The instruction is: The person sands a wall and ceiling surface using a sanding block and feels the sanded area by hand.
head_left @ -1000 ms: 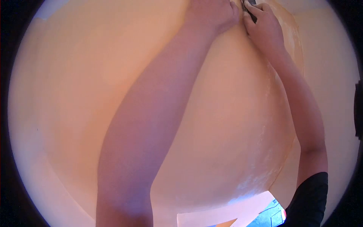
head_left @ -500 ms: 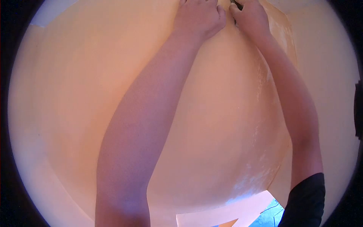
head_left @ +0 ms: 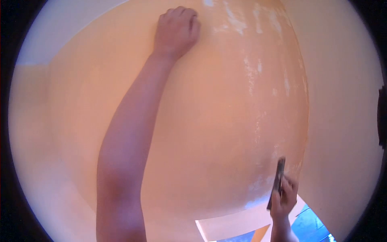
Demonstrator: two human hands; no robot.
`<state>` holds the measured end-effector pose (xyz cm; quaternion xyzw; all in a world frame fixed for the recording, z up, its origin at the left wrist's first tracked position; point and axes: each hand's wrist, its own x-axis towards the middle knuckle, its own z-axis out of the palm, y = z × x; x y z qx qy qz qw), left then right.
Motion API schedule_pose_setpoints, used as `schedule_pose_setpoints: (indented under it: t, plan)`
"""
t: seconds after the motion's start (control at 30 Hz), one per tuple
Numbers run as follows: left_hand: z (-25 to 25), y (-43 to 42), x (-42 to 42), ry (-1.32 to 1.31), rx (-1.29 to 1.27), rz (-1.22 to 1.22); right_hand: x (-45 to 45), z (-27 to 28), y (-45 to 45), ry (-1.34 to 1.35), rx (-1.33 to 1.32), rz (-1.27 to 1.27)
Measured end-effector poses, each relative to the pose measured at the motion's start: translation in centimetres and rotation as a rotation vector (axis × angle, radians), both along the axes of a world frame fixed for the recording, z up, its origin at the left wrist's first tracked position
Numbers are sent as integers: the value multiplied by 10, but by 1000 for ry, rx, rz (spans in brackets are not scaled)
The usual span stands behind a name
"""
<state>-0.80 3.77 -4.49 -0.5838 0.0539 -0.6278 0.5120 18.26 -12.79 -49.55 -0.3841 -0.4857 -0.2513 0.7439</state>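
Observation:
My left hand (head_left: 177, 33) is raised to the upper part of an orange-painted wall (head_left: 209, 121). Its fingers are curled inward against the surface, and whatever they hold, if anything, is hidden. Low on the right, my right hand (head_left: 286, 197) grips a dark, narrow, flat scraper (head_left: 279, 177), tilted nearly upright with its long side toward the wall. Between thumb and fingers the tool shows almost edge-on. Pale patches and streaks (head_left: 250, 76) mark the right part of the wall, running from the top down toward the right hand.
A paler wall (head_left: 338, 101) meets the orange one along a vertical edge at the right. Below the wall there is a pinkish-white ledge (head_left: 231, 226), with a bright blue area (head_left: 312, 226) beyond it. A light ceiling-like surface (head_left: 76, 20) fills the top left.
My right hand has dropped from the top of the wall to the lower right with the scraper. My left hand appears lower and farther left as the view has tilted up.

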Motion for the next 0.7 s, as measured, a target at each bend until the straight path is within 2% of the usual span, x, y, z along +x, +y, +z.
schedule_pose_setpoints:
  t: [0.1,0.13,0.2,0.33,0.47,0.57,0.63,0.7]
  plan:
    - [3,-3,-1,26,-32,42,-15,-78,-20,190,-214,131]
    - [2,-3,-1,24,-53,57,-18,-94,-30,194,-381,160]
    - [1,-7,1,29,-80,81,-28,-113,-49,151,-523,194]
    - [20,-11,2,-22,-82,191,-44,-123,-88,133,-488,331]
    - [12,-1,24,-69,-124,245,-37,-176,-84,141,-510,405]
    - [15,5,52,-5,-101,291,-26,-212,-73,226,-596,499]
    - [24,4,66,20,-264,272,-22,-219,-74,286,-682,628]
    - [27,2,76,7,-283,335,-17,-218,-76,330,-780,718]
